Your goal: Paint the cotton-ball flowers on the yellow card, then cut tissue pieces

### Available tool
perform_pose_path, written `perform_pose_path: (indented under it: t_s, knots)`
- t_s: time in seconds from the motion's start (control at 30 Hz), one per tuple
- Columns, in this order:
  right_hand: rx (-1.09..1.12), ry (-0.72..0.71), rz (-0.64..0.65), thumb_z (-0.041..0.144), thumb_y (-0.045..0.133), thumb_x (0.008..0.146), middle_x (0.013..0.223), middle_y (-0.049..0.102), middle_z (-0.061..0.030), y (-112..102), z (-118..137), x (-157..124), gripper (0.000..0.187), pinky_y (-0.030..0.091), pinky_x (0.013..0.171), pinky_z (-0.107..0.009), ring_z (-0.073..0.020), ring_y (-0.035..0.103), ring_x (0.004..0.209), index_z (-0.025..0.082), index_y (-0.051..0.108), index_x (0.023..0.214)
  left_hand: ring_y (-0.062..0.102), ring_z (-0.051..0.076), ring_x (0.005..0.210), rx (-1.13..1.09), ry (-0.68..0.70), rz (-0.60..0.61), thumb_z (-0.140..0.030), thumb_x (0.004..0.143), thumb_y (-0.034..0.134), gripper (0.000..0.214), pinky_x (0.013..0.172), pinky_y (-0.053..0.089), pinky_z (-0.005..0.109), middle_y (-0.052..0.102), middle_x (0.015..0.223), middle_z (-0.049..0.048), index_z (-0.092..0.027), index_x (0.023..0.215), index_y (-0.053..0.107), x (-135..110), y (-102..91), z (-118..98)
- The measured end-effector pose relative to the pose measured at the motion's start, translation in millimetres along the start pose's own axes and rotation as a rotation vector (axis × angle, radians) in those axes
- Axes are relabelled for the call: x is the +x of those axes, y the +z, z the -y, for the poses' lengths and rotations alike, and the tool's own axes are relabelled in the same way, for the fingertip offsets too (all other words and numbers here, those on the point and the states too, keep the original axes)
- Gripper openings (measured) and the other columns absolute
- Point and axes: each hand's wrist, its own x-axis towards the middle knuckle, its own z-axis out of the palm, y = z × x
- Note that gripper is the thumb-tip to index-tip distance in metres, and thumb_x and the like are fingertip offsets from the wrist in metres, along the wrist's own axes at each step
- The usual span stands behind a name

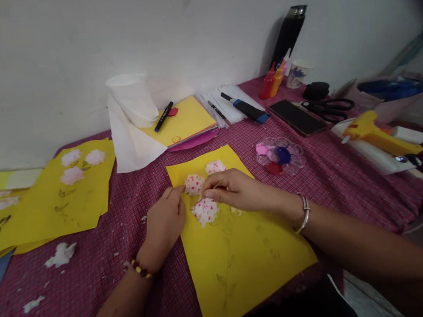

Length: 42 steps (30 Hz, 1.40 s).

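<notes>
On a yellow sheet lie three white tissue flowers with red-pink dots: an upper one, a left one and a lower one. Pencilled stems and leaves run down the sheet. My right hand pinches a thin stick just above the flowers; its tip is hard to make out. At the sheet's left edge rests my left hand, holding nothing I can see, fingers partly stretched and fingertips against the left flower. A flower-shaped palette with pink, red and dark blue paint sits to the right.
Finished-looking flower sheets lie left, near tissue scraps. Behind stand a tissue roll, markers and paint bottles. A phone, scissors and yellow glue gun with a cord occupy the right.
</notes>
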Motion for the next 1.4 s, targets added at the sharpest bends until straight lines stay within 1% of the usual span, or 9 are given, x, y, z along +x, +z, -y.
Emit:
perform_pose_path:
  t_s: [0.17,0.5,0.73,0.8,0.9,1.07,1.13,1.3,1.4]
  knots:
    - [0.019,0.017,-0.087,0.032,0.049,0.092,0.068,0.055,0.0013,1.4,0.2,0.4,0.023,0.035,0.059,-0.023,-0.009,0.045,0.06,0.015,0.063,0.086,0.066,0.023,0.097,-0.007,0.003,0.0,-0.018,0.091,0.037,0.04,0.083,0.052,0.035,0.066,0.116,0.0106,-0.015,0.125,0.058,0.0,0.4,0.1]
    - [-0.089,0.027,0.016,0.039,0.044,0.095,0.07,0.057,-0.0011,1.6,2.9,0.4,0.032,0.035,0.063,-0.025,-0.0114,0.049,0.065,0.015,0.061,0.081,0.067,0.021,0.095,0.026,-0.012,0.009,-0.019,0.091,0.037,0.04,0.08,0.051,0.032,0.066,0.117,0.0088,-0.017,0.125,0.058,-0.1,-0.6,-1.1]
    - [0.005,0.063,-0.185,0.039,0.047,0.092,0.066,0.053,0.0011,-2.2,-1.5,2.7,0.028,0.033,0.058,-0.023,-0.0105,0.048,0.061,0.016,0.058,0.08,0.066,0.021,0.094,0.003,0.0,-0.002,-0.019,0.091,0.037,0.039,0.079,0.051,0.032,0.066,0.118,0.0083,-0.017,0.124,0.058,-0.3,-0.8,-0.5]
    - [-0.003,0.075,-0.21,0.041,0.047,0.092,0.066,0.054,0.0009,-3.5,-2.8,2.7,0.029,0.034,0.058,-0.023,-0.0106,0.049,0.061,0.016,0.058,0.08,0.066,0.021,0.094,0.001,-0.003,0.003,-0.019,0.091,0.037,0.039,0.079,0.051,0.031,0.066,0.118,0.0081,-0.017,0.124,0.058,-0.3,-0.9,-0.4]
    - [-0.023,0.067,-0.179,0.04,0.047,0.092,0.065,0.053,0.0013,-2.7,-2.6,1.7,0.029,0.033,0.059,-0.024,-0.0102,0.047,0.061,0.016,0.059,0.08,0.067,0.021,0.094,0.009,-0.004,0.003,-0.019,0.091,0.037,0.039,0.078,0.051,0.031,0.066,0.116,0.0083,-0.017,0.124,0.058,-0.2,-0.9,-0.3]
    - [-0.049,0.052,-0.043,0.036,0.047,0.093,0.061,0.049,0.0028,2.0,3.6,-0.8,0.028,0.031,0.057,-0.024,-0.0091,0.043,0.057,0.016,0.058,0.077,0.066,0.022,0.095,0.019,0.006,-0.008,-0.019,0.091,0.037,0.039,0.079,0.051,0.032,0.066,0.115,0.0088,-0.016,0.124,0.058,-0.1,-0.3,0.4]
    - [-0.037,0.04,-0.02,0.035,0.046,0.093,0.062,0.051,0.0022,1.7,6.3,-1.2,0.028,0.032,0.058,-0.024,-0.0094,0.044,0.058,0.016,0.058,0.077,0.067,0.022,0.094,0.019,0.006,-0.005,-0.019,0.092,0.037,0.039,0.078,0.051,0.032,0.066,0.115,0.0089,-0.017,0.124,0.059,-0.2,-0.1,0.4]
    - [-0.095,0.055,-0.127,0.036,0.045,0.094,0.076,0.063,-0.0028,-5.0,9.3,-0.8,0.032,0.035,0.061,-0.025,-0.0105,0.051,0.065,0.016,0.06,0.074,0.066,0.022,0.095,0.014,0.011,-0.013,-0.019,0.091,0.038,0.039,0.078,0.052,0.032,0.066,0.116,0.009,-0.018,0.124,0.059,-0.7,-0.2,0.0]
    - [-0.181,0.062,-0.136,0.035,0.044,0.095,0.086,0.067,-0.0051,-6.3,10.4,-1.3,0.033,0.038,0.066,-0.026,-0.0124,0.056,0.072,0.016,0.061,0.074,0.067,0.023,0.095,0.006,0.012,-0.011,-0.019,0.091,0.038,0.04,0.078,0.052,0.033,0.066,0.117,0.0096,-0.018,0.124,0.059,-1.0,-0.5,0.1]
